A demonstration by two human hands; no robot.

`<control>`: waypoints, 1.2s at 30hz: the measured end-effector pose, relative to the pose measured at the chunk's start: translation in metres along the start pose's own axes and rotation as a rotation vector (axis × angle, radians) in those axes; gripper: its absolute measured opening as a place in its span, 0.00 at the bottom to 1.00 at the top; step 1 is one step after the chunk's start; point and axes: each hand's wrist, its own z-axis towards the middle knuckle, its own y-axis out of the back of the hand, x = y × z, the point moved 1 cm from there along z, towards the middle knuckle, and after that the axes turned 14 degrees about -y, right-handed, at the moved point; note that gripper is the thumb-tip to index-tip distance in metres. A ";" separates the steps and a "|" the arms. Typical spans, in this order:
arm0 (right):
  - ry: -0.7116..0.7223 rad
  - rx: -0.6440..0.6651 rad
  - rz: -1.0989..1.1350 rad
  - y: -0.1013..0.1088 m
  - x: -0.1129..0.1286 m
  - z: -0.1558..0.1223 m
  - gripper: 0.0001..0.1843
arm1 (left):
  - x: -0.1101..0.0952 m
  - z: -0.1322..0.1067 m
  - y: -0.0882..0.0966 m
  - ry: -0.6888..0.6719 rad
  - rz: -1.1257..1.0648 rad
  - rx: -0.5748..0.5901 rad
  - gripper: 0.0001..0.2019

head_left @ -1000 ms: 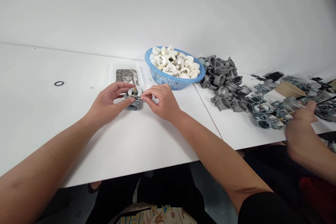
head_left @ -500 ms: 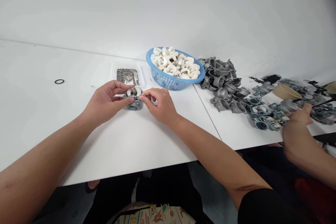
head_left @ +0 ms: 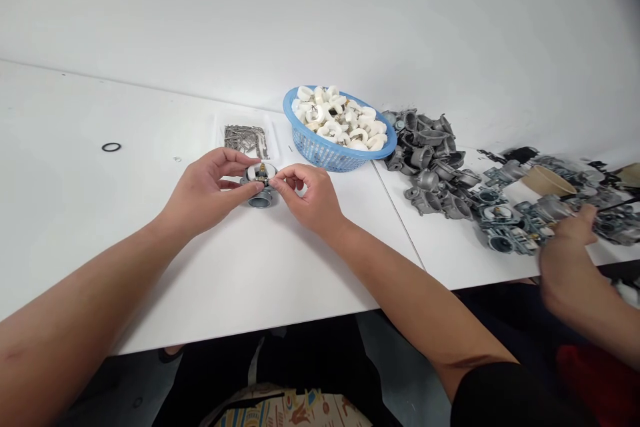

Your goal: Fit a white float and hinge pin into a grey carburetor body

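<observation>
A small grey carburetor body [head_left: 261, 199] rests on the table with its bore facing me. In its open top lies a white float [head_left: 269, 169], and a brass post [head_left: 263, 170] rises in the middle. My left hand [head_left: 210, 190] grips the carburetor from the left, thumb in front and fingers behind. At the right side of the float, my right hand [head_left: 310, 197] is closed in a pinch, thumb against forefinger, on the end of a thin metal pin. Most of the pin is hidden by my fingertips.
Behind stand a clear tray [head_left: 273, 140] of metal pins and a blue basket [head_left: 310, 150] of white floats. Grey castings [head_left: 430, 160] and carburetors [head_left: 500, 227] are piled rightward, where another person's hand [head_left: 575, 233] works near a paper cup [head_left: 547, 181]. A black ring [head_left: 111, 147] lies left.
The view has shifted slightly. My right fingertips have moved in closer against the carburetor, and less of the pin shows. My left hand keeps its hold.
</observation>
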 end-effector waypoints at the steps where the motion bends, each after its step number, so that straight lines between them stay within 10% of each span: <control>1: 0.007 0.008 0.000 0.001 -0.001 0.001 0.10 | 0.000 0.000 0.000 -0.004 0.003 0.001 0.24; 24: 0.070 0.014 -0.220 0.003 0.013 0.002 0.06 | 0.016 0.004 0.009 0.001 0.031 0.091 0.27; 36: 0.354 -0.058 -0.736 0.004 0.027 0.010 0.18 | 0.020 0.009 0.009 0.025 0.004 0.012 0.26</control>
